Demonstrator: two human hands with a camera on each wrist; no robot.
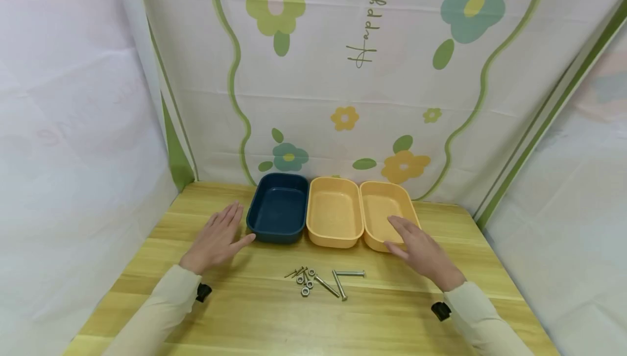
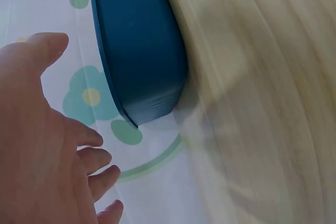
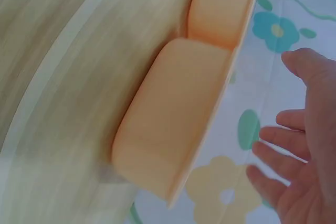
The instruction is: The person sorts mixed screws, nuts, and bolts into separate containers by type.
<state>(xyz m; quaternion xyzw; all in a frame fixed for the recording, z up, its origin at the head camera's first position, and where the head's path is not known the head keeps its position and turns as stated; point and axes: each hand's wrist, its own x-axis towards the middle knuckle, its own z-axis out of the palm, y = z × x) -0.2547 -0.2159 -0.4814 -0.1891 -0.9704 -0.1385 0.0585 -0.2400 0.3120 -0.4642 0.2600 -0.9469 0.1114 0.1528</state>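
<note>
Lying crosswise, lower centre, the rightmost bolt (image 1: 349, 273) sits between left hand (image 1: 216, 240) and nearer right hand (image 1: 422, 250), both empty, apart.

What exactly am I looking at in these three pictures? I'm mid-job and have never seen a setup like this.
There is no machine here: these are a person's two bare hands. The wide picture comes from a camera worn on the head, looking forward and down. The other two come from cameras on the left and right wrists, each looking at that hand.

On the wooden table stand a blue tray and two yellow trays in a row before a flowered cloth. Nearer the person lie long bolts, nuts and small screws.

Nothing is held: the left hand is by the blue tray, the right hand by the right-end yellow one, fingers apart from any hardware.
</note>
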